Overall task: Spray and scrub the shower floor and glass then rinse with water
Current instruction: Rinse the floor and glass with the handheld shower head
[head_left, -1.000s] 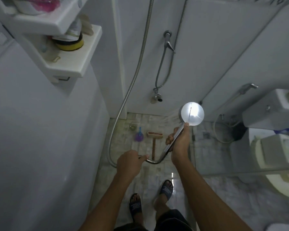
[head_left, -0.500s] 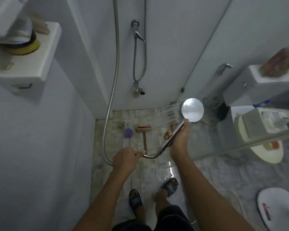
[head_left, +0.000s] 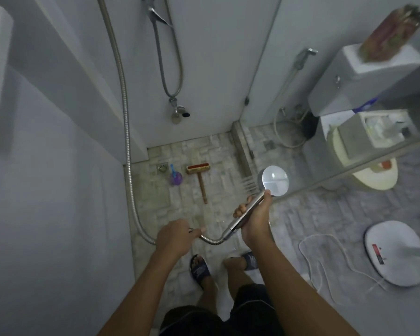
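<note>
My right hand [head_left: 255, 217] grips the handle of a round chrome shower head [head_left: 275, 181], whose back faces me; thin jets of water spray leftward from it toward the floor. My left hand [head_left: 176, 238] is closed around the metal hose [head_left: 126, 132] just behind the handle. The tiled shower floor [head_left: 192, 214] lies below. On it rest a wooden-handled scrub brush [head_left: 199, 174] with red bristles and a purple spray bottle [head_left: 175, 177], beside the drain [head_left: 162, 168]. The glass panel [head_left: 349, 146] stands right of the shower head.
Behind the glass are a toilet [head_left: 369, 151], a bidet sprayer [head_left: 303, 57] and a white fan base [head_left: 398, 255] with its cord. A second hose and tap [head_left: 177, 110] hang on the back wall. My sandalled feet [head_left: 200, 267] stand on the floor.
The view has tilted down and to the right. The shower head has dropped lower toward the floor while both hands keep their grip; water keeps spraying to the left.
</note>
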The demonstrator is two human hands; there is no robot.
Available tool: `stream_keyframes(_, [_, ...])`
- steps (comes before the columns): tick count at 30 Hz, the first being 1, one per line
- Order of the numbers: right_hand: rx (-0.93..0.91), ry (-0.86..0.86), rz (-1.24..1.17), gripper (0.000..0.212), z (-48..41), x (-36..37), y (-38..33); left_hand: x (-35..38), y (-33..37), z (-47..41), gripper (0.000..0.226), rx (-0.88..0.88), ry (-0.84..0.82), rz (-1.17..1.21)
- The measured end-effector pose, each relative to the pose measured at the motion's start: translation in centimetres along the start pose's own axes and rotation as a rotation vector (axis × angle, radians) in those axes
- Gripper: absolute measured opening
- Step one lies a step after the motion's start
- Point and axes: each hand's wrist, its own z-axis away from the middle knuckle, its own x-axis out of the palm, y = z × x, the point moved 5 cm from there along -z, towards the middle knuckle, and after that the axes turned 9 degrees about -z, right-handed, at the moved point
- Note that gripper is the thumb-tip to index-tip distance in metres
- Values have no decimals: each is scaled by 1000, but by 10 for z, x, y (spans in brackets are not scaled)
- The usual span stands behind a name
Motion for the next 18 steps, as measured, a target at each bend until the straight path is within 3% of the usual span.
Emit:
stream_keyframes(7, [41, -33, -43, 57, 4, 10, -5, -9, -3, -3, 62, -17, 8, 10])
stream_keyframes(18, [-129, -117, -79, 55, 27, 77, -24, -60, -5, -8, 61, -59, 185, 10])
